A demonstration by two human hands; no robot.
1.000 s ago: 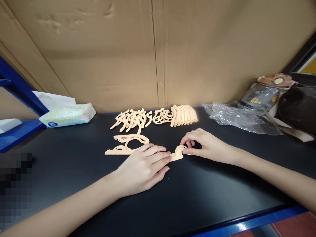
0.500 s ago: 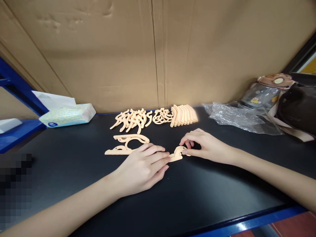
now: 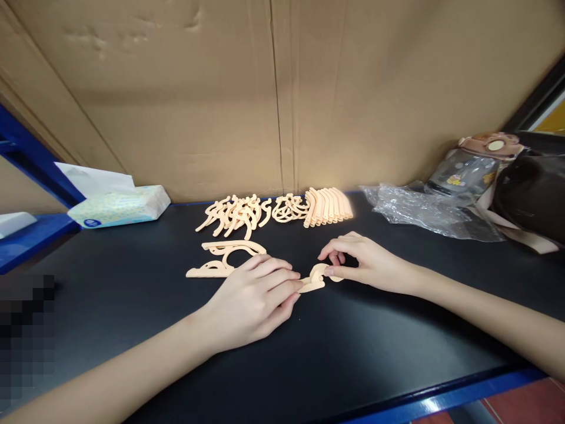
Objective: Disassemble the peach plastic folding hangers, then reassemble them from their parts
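Observation:
Both my hands meet on a small curved peach-coloured flat piece (image 3: 314, 278) lying on the black table (image 3: 362, 347). My left hand (image 3: 253, 300) lies palm down with its fingertips on the piece's left end. My right hand (image 3: 364, 262) pinches the piece's right end between thumb and fingers. A larger flat peach cut-out (image 3: 223, 259) lies just behind my left hand.
A heap of loose peach pieces (image 3: 236, 213) and a neat row of stacked ones (image 3: 329, 206) lie by the cardboard wall (image 3: 282, 94). A tissue pack (image 3: 119, 206) sits at the left. Crumpled clear plastic (image 3: 419, 209), a bottle (image 3: 474, 168) and a dark bag (image 3: 534, 194) crowd the right.
Both hands and the small piece have shifted slightly left; the grip on it looks the same.

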